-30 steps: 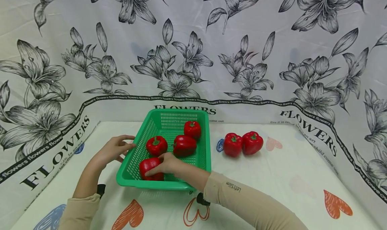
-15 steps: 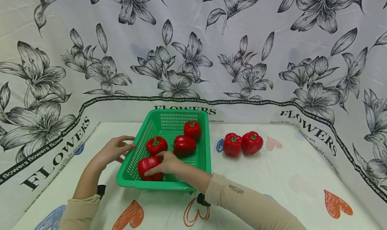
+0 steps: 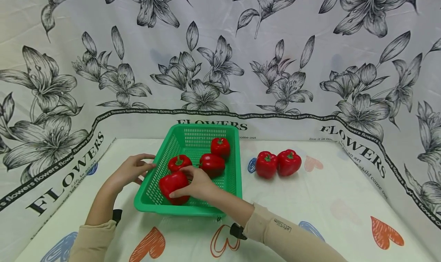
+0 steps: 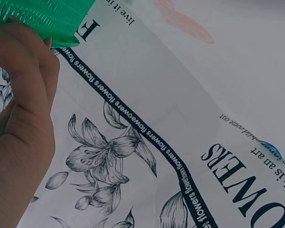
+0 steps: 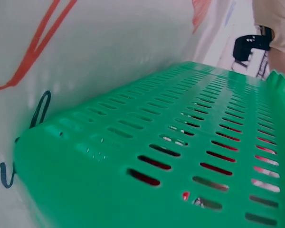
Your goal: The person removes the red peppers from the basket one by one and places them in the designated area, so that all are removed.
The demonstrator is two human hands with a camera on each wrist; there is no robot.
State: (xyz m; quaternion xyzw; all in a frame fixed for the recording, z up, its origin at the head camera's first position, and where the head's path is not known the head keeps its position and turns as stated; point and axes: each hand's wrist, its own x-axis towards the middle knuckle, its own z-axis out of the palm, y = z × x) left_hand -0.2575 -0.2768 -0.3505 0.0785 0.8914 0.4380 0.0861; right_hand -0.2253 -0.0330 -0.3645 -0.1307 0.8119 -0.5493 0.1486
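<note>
Currently the right hand (image 3: pixel 197 183) grasps a red pepper (image 3: pixel 173 182) inside the green basket (image 3: pixel 231 166); the relaxed left hand (image 3: pixel 130 169) steadies its rim. A loose grasp risks dropping the pepper.

A white cloth (image 3: pixel 220 43) printed with black lilies and the word FLOWERS hangs from nine to three o'clock behind the table (image 3: pixel 344 200), whose pale cover bears orange and blue hearts.
</note>
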